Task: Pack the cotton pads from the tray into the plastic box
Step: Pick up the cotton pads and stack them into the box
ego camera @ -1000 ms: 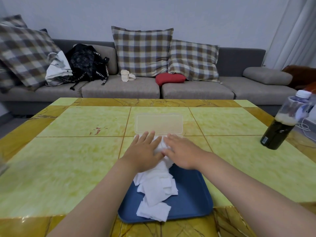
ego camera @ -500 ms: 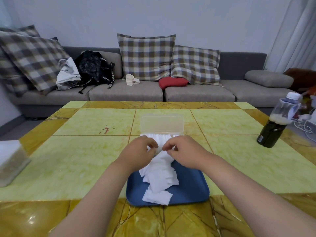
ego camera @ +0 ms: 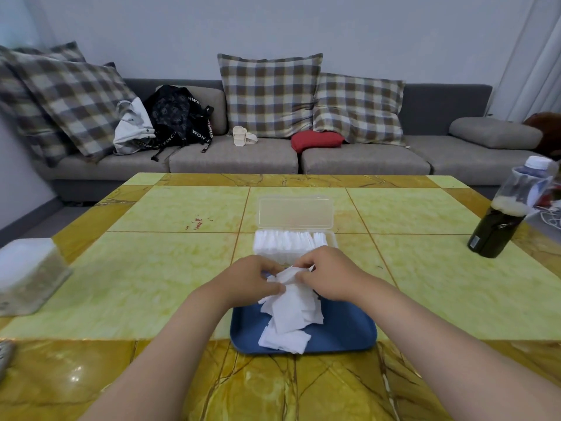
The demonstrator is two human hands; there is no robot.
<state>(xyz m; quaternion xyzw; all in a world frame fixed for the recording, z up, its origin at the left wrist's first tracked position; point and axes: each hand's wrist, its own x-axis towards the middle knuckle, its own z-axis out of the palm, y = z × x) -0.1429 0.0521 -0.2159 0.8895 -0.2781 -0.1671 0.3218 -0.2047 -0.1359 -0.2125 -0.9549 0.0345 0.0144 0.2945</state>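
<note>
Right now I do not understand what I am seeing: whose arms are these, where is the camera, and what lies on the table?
There is no machine here. A person wears a camera on the head, which looks forward and down, so the two bare arms are their own. The left hand and the right hand both pinch white cotton pads at the far end of a loose pile on a blue tray. Just beyond the tray stands a clear plastic box, its lid open, with a row of pads already inside. Everything rests on a yellow-green tiled table. A dark bottle stands at the right.
</note>
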